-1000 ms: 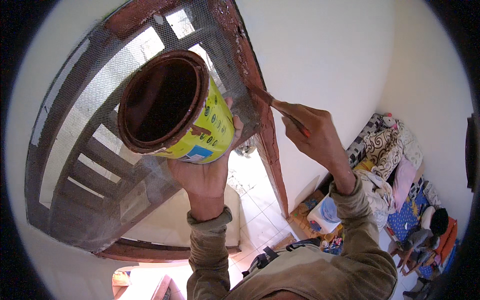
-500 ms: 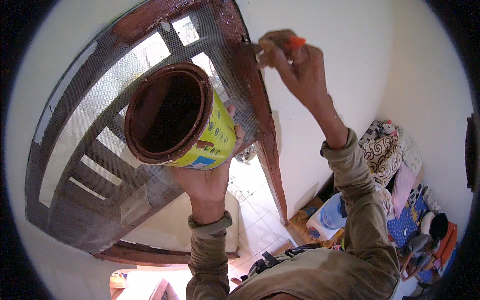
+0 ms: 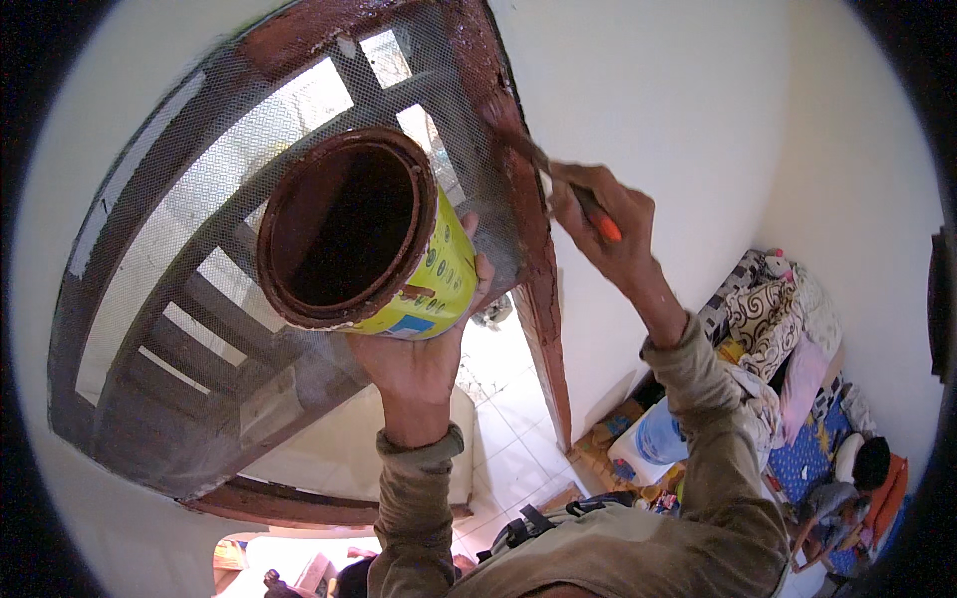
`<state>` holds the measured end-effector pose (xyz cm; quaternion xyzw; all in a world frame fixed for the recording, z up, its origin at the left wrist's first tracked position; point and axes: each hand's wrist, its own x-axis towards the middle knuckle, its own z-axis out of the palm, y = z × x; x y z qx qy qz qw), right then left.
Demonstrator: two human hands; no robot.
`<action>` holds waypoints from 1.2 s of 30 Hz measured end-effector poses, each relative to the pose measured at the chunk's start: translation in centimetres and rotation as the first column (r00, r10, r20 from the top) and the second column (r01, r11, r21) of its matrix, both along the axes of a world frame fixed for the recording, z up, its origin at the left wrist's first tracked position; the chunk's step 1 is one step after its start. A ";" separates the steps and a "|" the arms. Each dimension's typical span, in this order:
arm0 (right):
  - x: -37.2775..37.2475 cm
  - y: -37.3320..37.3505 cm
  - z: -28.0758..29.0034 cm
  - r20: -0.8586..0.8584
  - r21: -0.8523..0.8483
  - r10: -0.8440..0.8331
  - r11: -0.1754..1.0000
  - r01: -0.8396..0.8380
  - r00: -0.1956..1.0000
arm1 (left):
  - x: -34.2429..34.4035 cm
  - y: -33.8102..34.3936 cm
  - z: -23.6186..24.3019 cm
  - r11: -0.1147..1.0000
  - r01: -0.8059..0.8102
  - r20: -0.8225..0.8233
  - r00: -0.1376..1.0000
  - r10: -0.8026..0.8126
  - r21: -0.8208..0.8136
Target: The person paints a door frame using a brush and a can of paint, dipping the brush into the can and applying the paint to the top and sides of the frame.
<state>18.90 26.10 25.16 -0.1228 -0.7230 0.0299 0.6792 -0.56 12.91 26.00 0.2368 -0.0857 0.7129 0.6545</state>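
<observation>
My left hand (image 3: pixel 409 369) holds up a yellow paint can (image 3: pixel 444 269) from underneath, its open top tilted toward me, with dark brown paint coating the inside and rim. My right hand (image 3: pixel 608 214) grips a paintbrush (image 3: pixel 538 149) with an orange-tipped handle, fingers closed round it. The brush's bristles reach the upper right part of a red-brown wooden frame (image 3: pixel 469 45), seemingly touching it. Behind the can, wire mesh (image 3: pixel 224 149) covers the frame's dark slats and bright openings.
At lower right lie heaped bedding and clothes (image 3: pixel 758 309) and a white-and-blue plastic container (image 3: pixel 648 439) on cardboard. A white wall (image 3: pixel 678 120) rises on the right. Below the frame show a tiled floor (image 3: pixel 508 458) and, at the bottom edge, dark shapes I cannot make out.
My right hand swung up, then came back down, the brush now angled onto the frame. The can sits slightly lower and further right than a second ago. Dark shapes appeared at the bottom edge.
</observation>
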 end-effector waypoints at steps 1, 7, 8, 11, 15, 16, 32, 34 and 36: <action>0.2 -0.3 -0.5 0.059 -0.033 -0.008 0.999 0.010 0.998 | -0.1 0.0 -0.1 0.999 0.008 0.011 1.000 -0.009 0.048; 1.9 -4.2 3.5 -0.080 -0.200 0.069 0.976 -0.084 0.994 | -0.6 0.0 -0.7 0.997 0.039 0.066 0.997 -0.043 0.062; 1.7 -4.5 4.2 -0.106 -0.149 0.059 0.986 -0.075 0.993 | -0.8 0.0 -0.8 0.998 0.034 0.068 0.997 -0.038 0.061; 2.0 -4.9 6.1 -0.070 -0.002 -0.079 0.997 0.079 0.994 | -0.8 0.2 -0.7 0.996 0.038 0.062 0.997 -0.042 0.075; 1.3 -1.6 6.5 0.175 -0.016 -0.094 0.995 0.098 0.980 | -0.4 0.4 -0.6 0.998 -0.008 -0.036 0.999 0.011 0.059; 1.5 -2.2 6.7 0.177 -0.015 -0.087 0.996 0.091 0.980 | -0.6 0.5 -0.7 0.997 -0.066 -0.110 0.992 0.069 0.031; 2.4 -4.1 7.3 0.186 0.116 -0.066 0.992 0.045 0.980 | -0.8 0.3 -0.9 0.999 -0.027 -0.080 0.996 0.031 0.045; 1.8 -2.3 7.0 0.202 0.142 -0.040 0.990 0.011 0.979 | -0.8 0.7 -1.3 0.997 -0.029 -0.090 0.995 0.035 0.067; 1.5 -2.2 6.8 0.216 0.170 -0.008 0.985 -0.029 0.976 | -0.6 0.4 -1.1 0.997 -0.038 -0.131 0.990 0.046 0.065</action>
